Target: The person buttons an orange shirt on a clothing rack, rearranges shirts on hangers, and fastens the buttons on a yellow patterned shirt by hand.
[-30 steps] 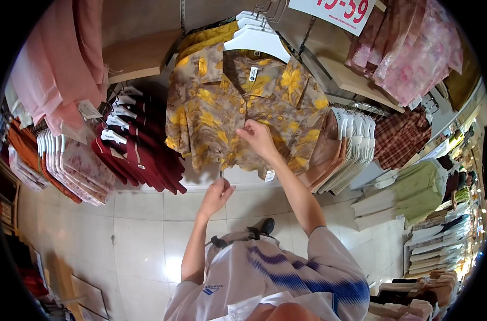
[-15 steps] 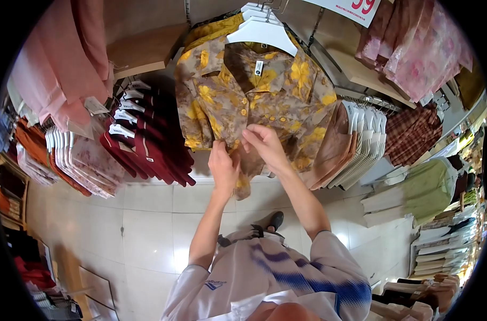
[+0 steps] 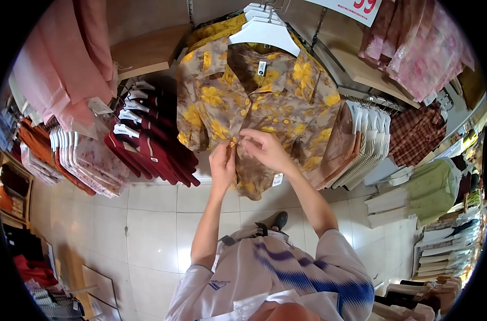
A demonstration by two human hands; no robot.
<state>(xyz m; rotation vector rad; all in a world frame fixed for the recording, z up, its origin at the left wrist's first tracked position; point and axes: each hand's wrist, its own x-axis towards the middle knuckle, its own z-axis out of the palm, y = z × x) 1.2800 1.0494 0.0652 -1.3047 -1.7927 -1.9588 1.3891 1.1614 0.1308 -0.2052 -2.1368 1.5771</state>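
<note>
A grey-brown shirt [image 3: 211,96] with yellow flowers hangs from a white hanger [image 3: 266,36], facing me. Its collar is spread, and a small white label shows inside the neck. My left hand [image 3: 222,165] pinches the front edge of the shirt beside a yellow button [image 3: 233,142]. Just to the right, my right hand [image 3: 267,152] has its fingers bent and closed at the same front opening; its fingertips partly hide the cloth they grip. Below the hands hangs the lower hem, with a white tag [image 3: 277,179] near it.
Dark red knit tops [image 3: 152,144] hang at left, and beige and striped garments [image 3: 355,150] at right. Pink clothes [image 3: 67,59] hang at upper left. Wooden shelves [image 3: 147,53] flank the shirt. A price sign [image 3: 350,8] is overhead; pale tiles [image 3: 152,230] cover the floor.
The shirt's lower front has swung right and hangs flatter, and the white tag near the hem now shows. My left hand has turned slightly at the edge; my right hand's fingers have shifted at the opening.
</note>
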